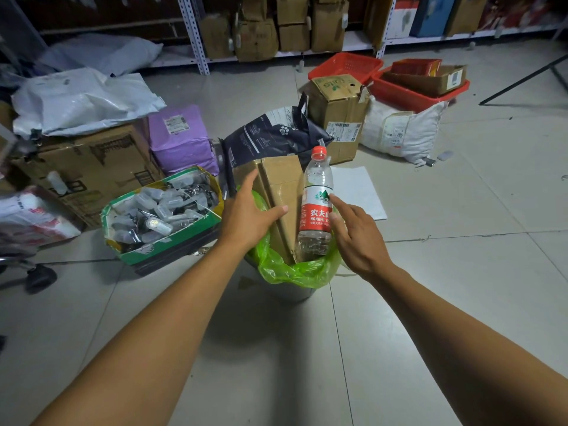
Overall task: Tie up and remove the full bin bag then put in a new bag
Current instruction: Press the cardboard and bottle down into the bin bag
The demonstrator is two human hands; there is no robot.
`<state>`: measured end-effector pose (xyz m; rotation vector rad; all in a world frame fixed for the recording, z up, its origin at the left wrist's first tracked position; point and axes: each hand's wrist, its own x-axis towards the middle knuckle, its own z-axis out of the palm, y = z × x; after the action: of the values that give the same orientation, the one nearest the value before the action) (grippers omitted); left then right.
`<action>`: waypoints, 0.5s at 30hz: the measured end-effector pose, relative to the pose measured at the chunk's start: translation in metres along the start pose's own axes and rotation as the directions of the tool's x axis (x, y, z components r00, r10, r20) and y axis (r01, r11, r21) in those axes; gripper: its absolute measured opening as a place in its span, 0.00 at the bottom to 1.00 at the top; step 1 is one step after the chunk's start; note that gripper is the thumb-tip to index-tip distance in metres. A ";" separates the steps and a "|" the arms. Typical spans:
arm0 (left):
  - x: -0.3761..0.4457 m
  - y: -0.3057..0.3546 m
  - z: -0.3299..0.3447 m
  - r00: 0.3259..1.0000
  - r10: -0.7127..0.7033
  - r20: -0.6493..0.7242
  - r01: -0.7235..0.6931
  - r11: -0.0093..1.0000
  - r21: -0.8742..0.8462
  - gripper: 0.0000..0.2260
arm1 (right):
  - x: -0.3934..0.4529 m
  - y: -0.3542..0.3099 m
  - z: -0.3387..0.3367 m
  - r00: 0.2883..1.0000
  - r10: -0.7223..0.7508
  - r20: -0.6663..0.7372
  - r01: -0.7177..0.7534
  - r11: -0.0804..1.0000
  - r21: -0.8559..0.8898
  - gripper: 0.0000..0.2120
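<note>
Under both hands, the green bin bag (295,272) lines a grey bin (285,295); thin and soft, best gathered at its rim. The left hand (249,216) lies open against stiff cardboard (282,195); the right hand (356,238), fingers spread, touches a light bottle (316,204).

The plastic bottle (316,204) standing in the bin carries a red label with white Chinese characters "农夫山" and, below them, "NONGFU SP", the rest turned away. Shipping labels on the boxes and parcels on the floor are too small to read.
</note>
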<state>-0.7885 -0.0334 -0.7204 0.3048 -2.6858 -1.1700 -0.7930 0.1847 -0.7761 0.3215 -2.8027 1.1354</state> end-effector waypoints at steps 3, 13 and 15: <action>0.003 -0.005 0.002 1.000 0.005 0.014 -0.004 1.000 -0.021 0.41 | 0.003 0.001 0.001 0.999 0.010 -0.046 -0.008 0.999 0.052 0.20; 0.006 -0.010 0.007 1.000 0.015 -0.001 -0.015 0.999 -0.048 0.41 | 0.005 0.007 0.006 0.909 0.376 0.176 -0.413 0.865 0.285 0.31; 0.007 -0.010 0.006 1.000 0.015 0.006 -0.014 0.999 -0.049 0.42 | 0.003 0.006 0.005 0.891 0.379 0.249 -0.450 0.801 0.394 0.25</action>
<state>-0.7953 -0.0376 -0.7317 0.2740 -2.6549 -1.2329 -0.7978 0.1847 -0.7836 -0.2093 -2.7922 1.9360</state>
